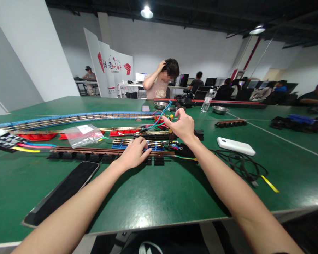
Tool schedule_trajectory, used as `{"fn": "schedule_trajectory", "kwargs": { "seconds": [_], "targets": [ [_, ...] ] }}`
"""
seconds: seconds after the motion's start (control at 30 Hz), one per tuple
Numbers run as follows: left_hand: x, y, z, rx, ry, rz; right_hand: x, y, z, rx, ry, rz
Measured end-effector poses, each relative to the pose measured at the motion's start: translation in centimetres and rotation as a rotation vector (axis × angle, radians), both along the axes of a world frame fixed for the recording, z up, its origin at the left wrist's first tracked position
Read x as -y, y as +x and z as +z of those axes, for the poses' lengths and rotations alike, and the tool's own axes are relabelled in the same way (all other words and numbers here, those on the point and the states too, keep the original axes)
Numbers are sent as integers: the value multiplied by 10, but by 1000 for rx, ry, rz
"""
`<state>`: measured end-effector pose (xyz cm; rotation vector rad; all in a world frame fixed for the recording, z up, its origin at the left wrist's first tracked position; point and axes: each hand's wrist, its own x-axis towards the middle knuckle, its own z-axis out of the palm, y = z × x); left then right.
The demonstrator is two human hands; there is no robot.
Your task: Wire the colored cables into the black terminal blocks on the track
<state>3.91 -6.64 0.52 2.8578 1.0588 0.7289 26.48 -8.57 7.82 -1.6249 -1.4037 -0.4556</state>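
On the green table (159, 197), I see my left hand (135, 152) over the brown track (87, 151), by the short blue track (119, 144); I can't tell if it grips. My right hand (182, 125), thumb and finger apart, is near blue wires (163, 114).

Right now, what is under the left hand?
The brown-railed track and the short blue track show on both sides of the left hand; the stretches it covers are hidden.
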Motion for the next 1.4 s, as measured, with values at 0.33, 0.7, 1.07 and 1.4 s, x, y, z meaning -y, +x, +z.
{"fn": "schedule_trajectory", "kwargs": {
  "seconds": [0.33,0.7,1.07,1.4],
  "targets": [
    [-6,-7,-2,-13,-8,73,3,2,5,-150,-75,234],
    [-5,-5,-8,-130,-4,82,5,12,14,-99,-260,511],
    [-5,-4,-8,-116,-7,79,8,21,22,-199,-360,854],
    [-4,-4,-7,-138,-15,83,15,19,32,-182,-457,977]
  ]
}}
